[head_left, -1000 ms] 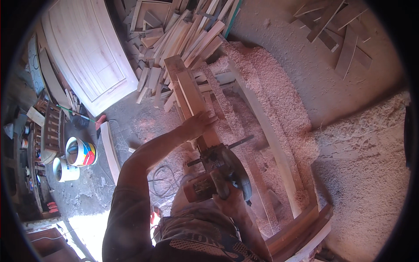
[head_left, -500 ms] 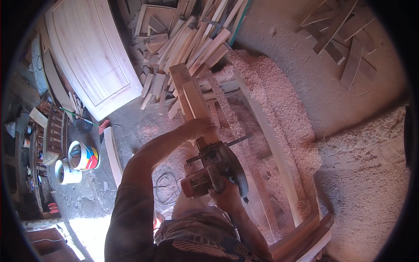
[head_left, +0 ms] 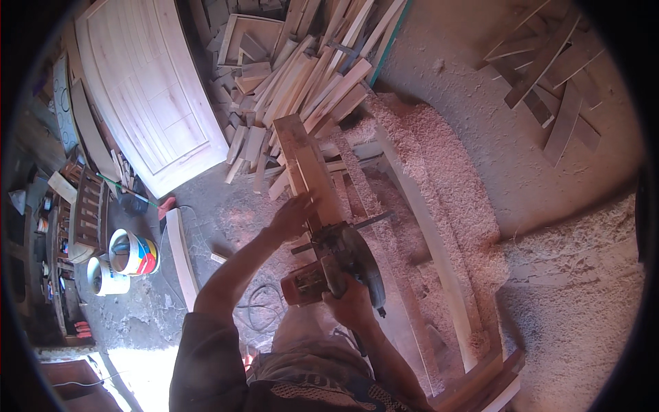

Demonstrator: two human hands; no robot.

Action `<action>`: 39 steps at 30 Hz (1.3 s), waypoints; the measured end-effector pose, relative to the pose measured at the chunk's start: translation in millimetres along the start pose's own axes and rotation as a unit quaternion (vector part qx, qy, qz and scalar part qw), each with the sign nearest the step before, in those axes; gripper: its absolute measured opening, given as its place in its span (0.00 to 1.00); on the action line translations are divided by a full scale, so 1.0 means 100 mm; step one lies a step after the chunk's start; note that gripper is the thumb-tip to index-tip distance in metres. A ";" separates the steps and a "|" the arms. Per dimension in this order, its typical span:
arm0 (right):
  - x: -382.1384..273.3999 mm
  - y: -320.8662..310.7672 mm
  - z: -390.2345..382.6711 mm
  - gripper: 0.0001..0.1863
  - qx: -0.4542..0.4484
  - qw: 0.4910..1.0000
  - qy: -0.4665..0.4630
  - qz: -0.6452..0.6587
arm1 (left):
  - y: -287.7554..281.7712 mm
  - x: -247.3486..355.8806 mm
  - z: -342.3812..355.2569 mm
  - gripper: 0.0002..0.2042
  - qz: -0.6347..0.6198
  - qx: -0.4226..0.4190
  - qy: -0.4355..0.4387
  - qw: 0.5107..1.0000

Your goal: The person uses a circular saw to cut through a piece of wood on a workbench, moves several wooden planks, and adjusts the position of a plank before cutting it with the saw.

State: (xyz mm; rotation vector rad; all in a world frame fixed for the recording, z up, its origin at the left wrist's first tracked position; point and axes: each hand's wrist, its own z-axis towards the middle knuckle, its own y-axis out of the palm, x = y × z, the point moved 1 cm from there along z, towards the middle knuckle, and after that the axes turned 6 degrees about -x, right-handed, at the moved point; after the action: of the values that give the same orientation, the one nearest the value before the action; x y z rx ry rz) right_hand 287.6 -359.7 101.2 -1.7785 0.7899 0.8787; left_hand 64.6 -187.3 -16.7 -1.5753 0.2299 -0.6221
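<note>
A circular saw (head_left: 302, 283) with an orange motor housing and dark blade guard sits at the near end of a wooden plank (head_left: 320, 189). My right hand (head_left: 349, 303) is closed round its rear handle. Just ahead of the saw, my left hand (head_left: 292, 217) rests at the plank's left edge with its fingers stretched out over the wood. The plank points away from me, with a second narrow piece (head_left: 291, 137) alongside it. A metal bar (head_left: 373, 220) sticks out to the right of the saw. The blade itself is hidden.
A wooden frame (head_left: 425, 213) heaped with shavings (head_left: 453, 165) lies to the right. Stacked offcuts (head_left: 295, 75) and a pale door panel (head_left: 147, 89) stand beyond. Two buckets (head_left: 142, 255) sit at left; a coiled cable (head_left: 264, 302) lies near my legs.
My left hand has drawn back leftward from across the plank to its left edge, fingers now stretched out. My right hand keeps its grip on the saw, which has hardly moved.
</note>
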 end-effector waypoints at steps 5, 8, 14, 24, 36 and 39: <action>-0.11 0.07 0.24 0.22 -0.012 1.000 -0.019 0.014 | 0.21 -0.08 -1.08 0.29 -0.483 0.104 -0.371 0.786; -0.17 0.11 0.38 0.22 -0.005 1.000 -0.025 0.011 | 0.43 0.34 -1.65 0.32 -0.652 0.062 -0.418 0.629; -0.32 0.12 0.64 0.23 -0.006 0.999 -0.031 0.022 | -0.13 1.02 -1.35 0.23 -0.696 0.159 -0.371 0.594; -0.48 0.22 1.17 0.21 -0.009 1.000 -0.024 0.007 | -0.07 0.58 -1.05 0.23 -0.688 0.198 -0.374 0.590; -0.62 0.33 1.78 0.19 -0.009 1.000 -0.020 0.012 | -0.17 0.13 -0.71 0.29 -0.678 0.245 -0.394 0.571; -0.68 0.35 1.93 0.18 -0.008 1.000 -0.021 0.015 | -0.15 0.00 -0.63 0.29 -0.681 0.261 -0.387 0.563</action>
State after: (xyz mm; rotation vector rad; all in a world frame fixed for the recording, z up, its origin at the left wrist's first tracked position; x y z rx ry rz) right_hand 181.5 -181.9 88.7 -1.7617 0.7863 0.9413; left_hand 28.7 -239.3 -2.7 -0.9988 -1.8751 -0.9073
